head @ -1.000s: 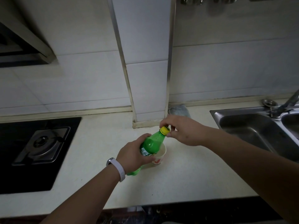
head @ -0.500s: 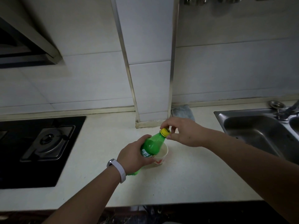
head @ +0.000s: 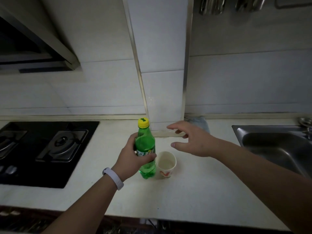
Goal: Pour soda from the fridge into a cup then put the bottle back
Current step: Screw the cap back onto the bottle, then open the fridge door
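A green soda bottle point(head: 146, 146) with a yellow cap point(head: 143, 122) stands upright on the pale counter point(head: 194, 196). My left hand point(head: 130, 157) grips it around the label. Just right of the bottle stands a white paper cup point(head: 166, 164) with a red mark; pale liquid shows inside. My right hand point(head: 192, 140) hovers above and behind the cup with fingers spread, holding nothing, apart from the cap.
A black gas hob point(head: 42, 149) fills the counter's left side. A steel sink point(head: 276, 147) lies at the right. A tiled pillar point(head: 162, 81) juts out behind the bottle, with a bluish cloth point(head: 198, 122) at its base. Utensils hang at the top right.
The bottle has gone from tilted to upright beside the cup. My right hand has let go of the yellow cap and drawn away to the right, fingers spread.
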